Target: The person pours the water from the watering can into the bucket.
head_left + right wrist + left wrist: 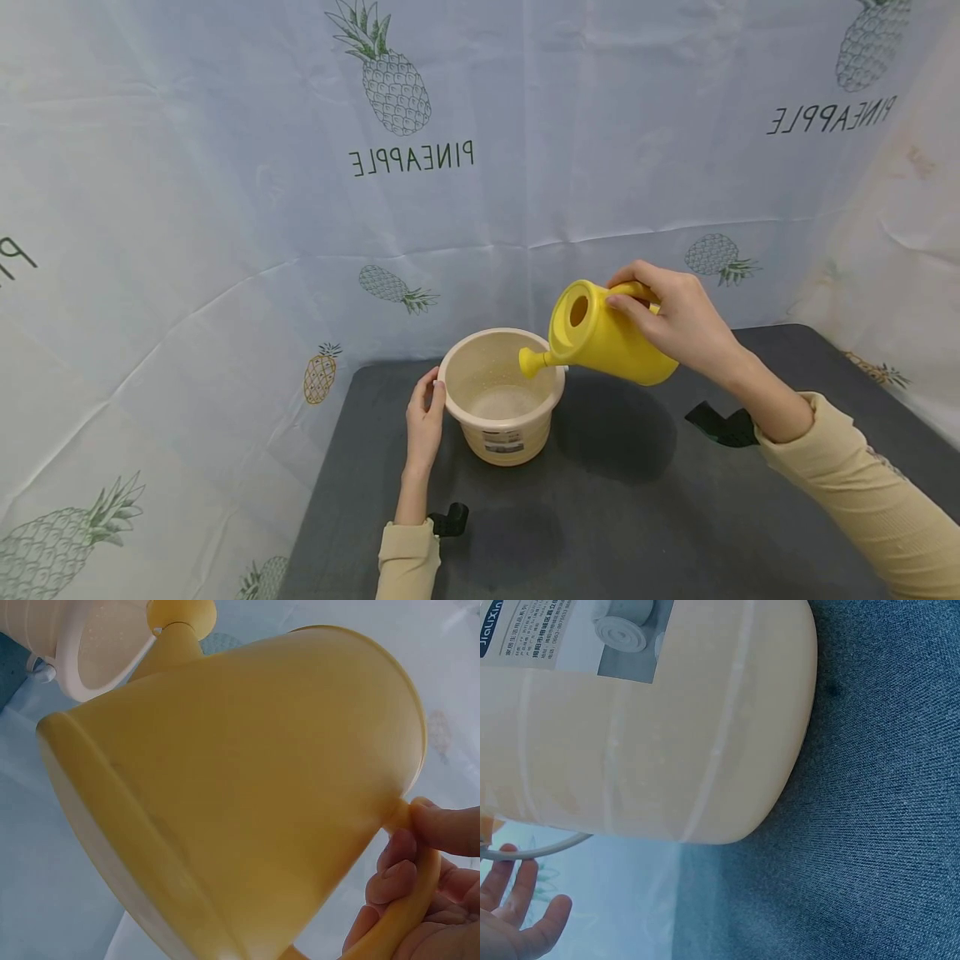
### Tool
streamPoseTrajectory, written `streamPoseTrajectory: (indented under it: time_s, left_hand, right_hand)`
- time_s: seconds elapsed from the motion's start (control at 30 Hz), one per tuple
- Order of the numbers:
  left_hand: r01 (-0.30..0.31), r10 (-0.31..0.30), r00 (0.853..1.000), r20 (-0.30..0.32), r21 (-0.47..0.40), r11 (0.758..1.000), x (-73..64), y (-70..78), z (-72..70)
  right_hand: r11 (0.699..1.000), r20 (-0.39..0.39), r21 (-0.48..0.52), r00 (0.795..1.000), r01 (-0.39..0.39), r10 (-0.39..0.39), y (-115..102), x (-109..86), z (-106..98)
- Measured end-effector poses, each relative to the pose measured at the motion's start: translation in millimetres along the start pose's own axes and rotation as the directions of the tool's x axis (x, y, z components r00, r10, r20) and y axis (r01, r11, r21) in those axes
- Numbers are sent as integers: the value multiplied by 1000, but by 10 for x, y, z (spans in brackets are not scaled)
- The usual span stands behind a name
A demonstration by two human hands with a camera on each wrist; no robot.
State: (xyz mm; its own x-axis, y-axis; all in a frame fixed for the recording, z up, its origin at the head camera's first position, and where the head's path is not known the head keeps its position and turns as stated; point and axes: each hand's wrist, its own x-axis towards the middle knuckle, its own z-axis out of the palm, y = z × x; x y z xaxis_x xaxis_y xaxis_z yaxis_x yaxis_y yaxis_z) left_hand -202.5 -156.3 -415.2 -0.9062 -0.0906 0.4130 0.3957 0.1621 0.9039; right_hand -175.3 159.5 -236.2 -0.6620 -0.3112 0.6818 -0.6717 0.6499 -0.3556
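A cream plastic bucket [501,429] stands on the dark table, a printed label on its side and speckles that look like droplets on its inner wall. At its left rim is my left hand [425,421], thumb and fingers holding the edge; in the left wrist view, fingertips reach the thin grey bail handle [544,850]. My right hand [678,317] grips the handle [409,911] of a yellow watering can [611,342]. The can hangs tilted above the table, its spout head [532,362] over the bucket's opening. No stream of water shows.
The dark grey table [600,533] has a cloth-like surface. Behind and to the left hangs a pale curtain [480,208] printed with pineapples. Black straps, one [450,520] at the left wrist and another [722,425] at the right, stick out from the sleeves.
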Motion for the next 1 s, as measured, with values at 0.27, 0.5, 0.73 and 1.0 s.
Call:
streamPoseTrajectory:
  time_s: [0.27, 0.5, 0.73, 1.0]
  left_hand:
    - [8, -8, 1000, 0, 5, 1000, -1, 9, 1]
    - [12, -12, 1000, 5, 3, 1000, 2, 12, -1]
    - [19, -19, 1000, 3, 11, 1000, 0, 19, 2]
    - [18, -18, 1000, -4, 5, 1000, 3, 16, 1]
  right_hand:
    - [1000, -3, 22, 1000, -9, 9, -11, 16, 10]
    - [1000, 3, 6, 1000, -15, 15, -5, 40, 22]
    - [1000, 16, 10, 1000, -16, 16, 0, 51, 32]
    - [1000, 32, 14, 999, -25, 25, -2, 67, 42]
